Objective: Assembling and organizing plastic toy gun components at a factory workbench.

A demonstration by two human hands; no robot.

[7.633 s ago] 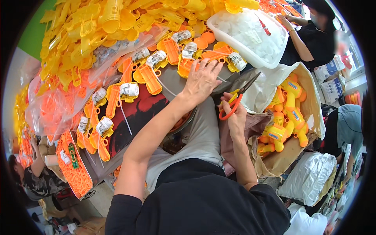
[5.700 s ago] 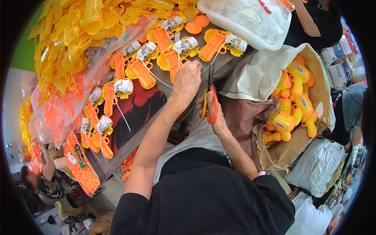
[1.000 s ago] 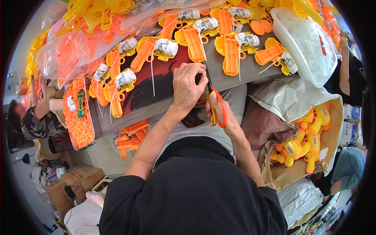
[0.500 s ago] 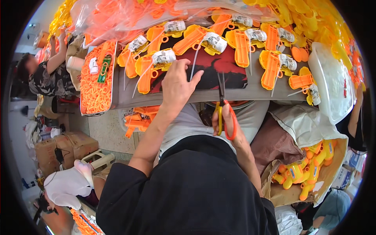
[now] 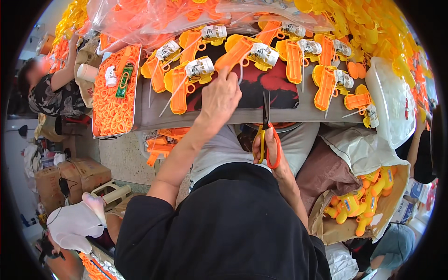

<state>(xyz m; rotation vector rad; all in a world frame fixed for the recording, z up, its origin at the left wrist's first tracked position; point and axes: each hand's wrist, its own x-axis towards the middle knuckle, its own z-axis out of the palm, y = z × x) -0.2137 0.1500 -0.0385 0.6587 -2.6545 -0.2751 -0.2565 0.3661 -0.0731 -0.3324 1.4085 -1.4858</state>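
My left hand [image 5: 220,97] has its fingers closed on the end of the orange grip of a yellow-and-orange toy gun [image 5: 236,53]. That gun carries a white patterned cylinder, and a thin pale strip hangs from it. In my right hand [image 5: 283,164], above my lap, is a pair of scissors [image 5: 266,114] with one yellow and one orange-red handle. Its dark blades point away from me and look nearly closed. More toy guns of the same kind lie in rows on the table, such as one toy gun [image 5: 178,91] left of my hand and another [image 5: 325,93] to the right.
A tray [image 5: 136,95] of small orange rings stands at the left, a clear plastic bin [image 5: 394,109] at the right. Orange and yellow parts are heaped along the back. An open sack [image 5: 322,228] with yellow toys sits beside my right leg. Other people work nearby.
My left hand has moved forward from above the table's near side to the toy gun and closed on its grip. That grip has tilted slightly. The scissors stay almost in place.
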